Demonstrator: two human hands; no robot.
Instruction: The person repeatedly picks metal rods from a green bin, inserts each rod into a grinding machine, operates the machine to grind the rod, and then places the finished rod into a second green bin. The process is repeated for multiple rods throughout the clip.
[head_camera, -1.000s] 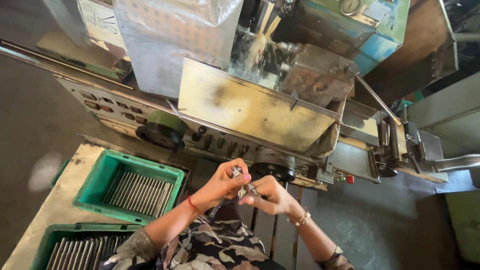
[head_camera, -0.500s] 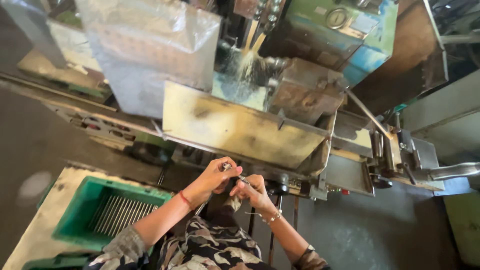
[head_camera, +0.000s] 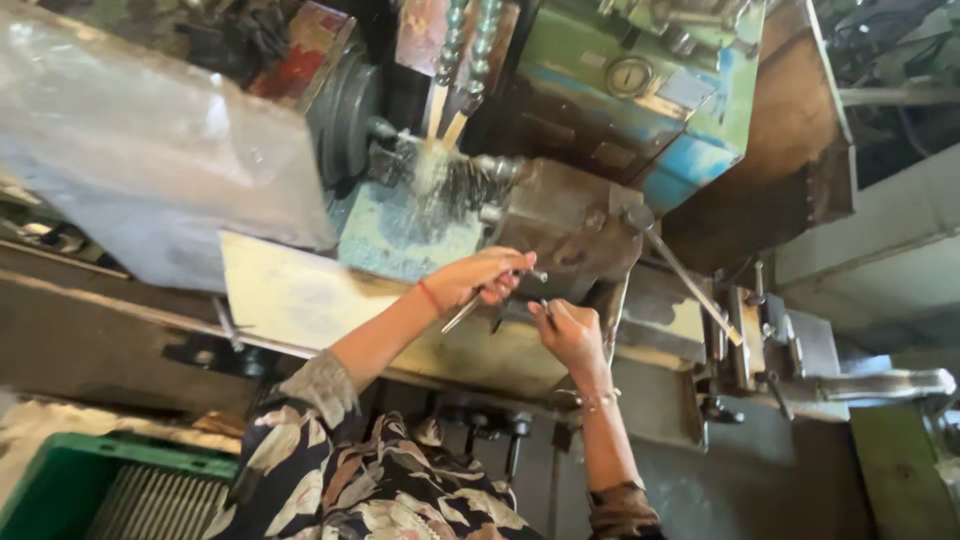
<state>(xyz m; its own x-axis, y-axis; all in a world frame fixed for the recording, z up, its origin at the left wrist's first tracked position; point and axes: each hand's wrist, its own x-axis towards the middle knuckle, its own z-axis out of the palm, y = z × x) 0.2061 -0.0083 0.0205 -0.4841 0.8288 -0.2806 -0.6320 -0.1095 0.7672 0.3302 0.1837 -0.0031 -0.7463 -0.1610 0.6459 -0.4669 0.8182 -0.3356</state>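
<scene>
Left hand (head_camera: 480, 280): I see it at frame centre, closed on one thin metal rod (head_camera: 462, 313).
Right hand (head_camera: 570, 332): just right, pinching one small dark piece; I can't identify it.
Crates: one green crate (head_camera: 60, 470), lower left.

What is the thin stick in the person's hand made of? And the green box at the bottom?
The thin rod in the left hand looks like bare metal: grey, straight, with a dull shine. The green crate looks like moulded plastic: even colour, smooth matte rim. The grey rods inside it look like metal too.
</scene>
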